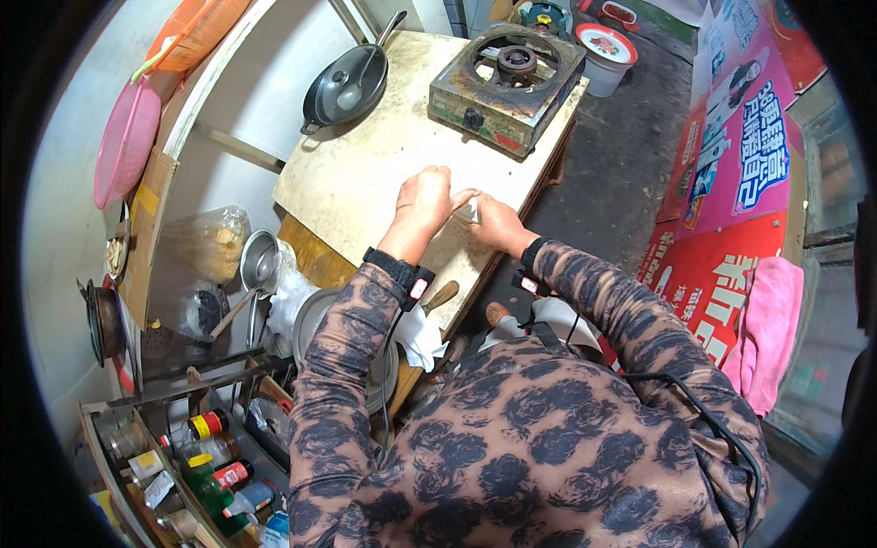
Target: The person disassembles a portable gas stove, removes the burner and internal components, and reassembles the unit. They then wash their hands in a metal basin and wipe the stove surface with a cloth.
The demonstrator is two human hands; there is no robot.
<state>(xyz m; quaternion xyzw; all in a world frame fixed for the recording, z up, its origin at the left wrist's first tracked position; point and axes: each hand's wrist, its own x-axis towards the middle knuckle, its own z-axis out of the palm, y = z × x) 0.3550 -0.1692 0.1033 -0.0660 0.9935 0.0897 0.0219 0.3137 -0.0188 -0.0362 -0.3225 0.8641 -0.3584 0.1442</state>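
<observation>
Both my hands meet over the pale board of the table (365, 183), on the near side of the gas stove. My left hand (423, 208) is closed, its thumb stretched toward the right hand; what its fingers hold, if anything, is hidden. My right hand (496, 225) is closed around a small whitish, partly see-through thing (470, 211), which sticks out beside the left thumb. Its kind cannot be made out. A wooden handle (442, 295) and a crumpled white cloth or paper (420, 338) lie nearer my body, beside the left forearm.
A single-burner gas stove (504, 89) occupies the table's far right. A dark wok (343, 87) with a ladle in it sits far left. Bottles (233, 473) fill a rack at lower left. A lidded white bucket (607, 57) stands beyond the stove; printed cartons (731, 237) line the right.
</observation>
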